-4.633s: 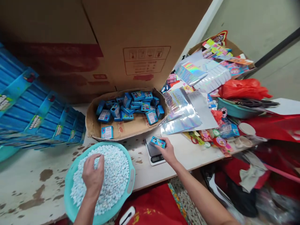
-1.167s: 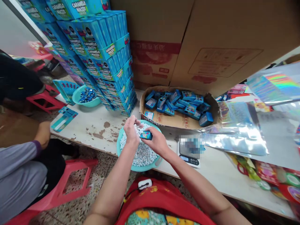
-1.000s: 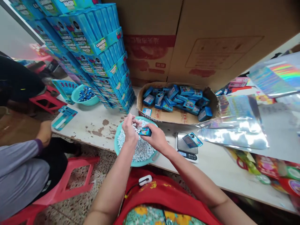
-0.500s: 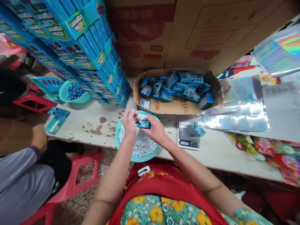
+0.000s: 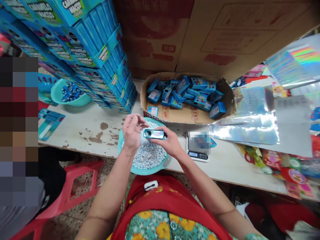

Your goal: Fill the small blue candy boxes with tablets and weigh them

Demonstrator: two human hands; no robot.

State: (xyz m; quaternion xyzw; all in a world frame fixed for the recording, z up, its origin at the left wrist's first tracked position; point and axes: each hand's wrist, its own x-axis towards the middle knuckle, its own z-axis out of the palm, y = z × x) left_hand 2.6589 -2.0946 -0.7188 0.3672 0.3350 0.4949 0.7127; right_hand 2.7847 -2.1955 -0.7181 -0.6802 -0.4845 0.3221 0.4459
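Note:
My right hand [image 5: 169,144] is closed on a small blue candy box [image 5: 153,134], held level over a teal basin [image 5: 163,165] heaped with pale blue-white candies [image 5: 148,155]. My left hand [image 5: 131,131] hovers beside the box's left end with fingers curled in a loose pinch; what they hold, if anything, is too small to see. A small digital scale [image 5: 198,146] stands on the table right of the basin with a blurred blue box on its platform.
A cardboard tray [image 5: 186,115] of small blue boxes sits behind the basin. Stacked blue cartons [image 5: 100,60] rise at the left, large cardboard boxes [image 5: 225,36] behind. Holographic bags [image 5: 252,123] lie at the right. Another teal bowl [image 5: 68,96] and red stools [image 5: 77,190] are left.
The view has shifted slightly. My right hand has turned the blue box flatter and lifted it a little; my left hand's fingers have opened somewhat beside it.

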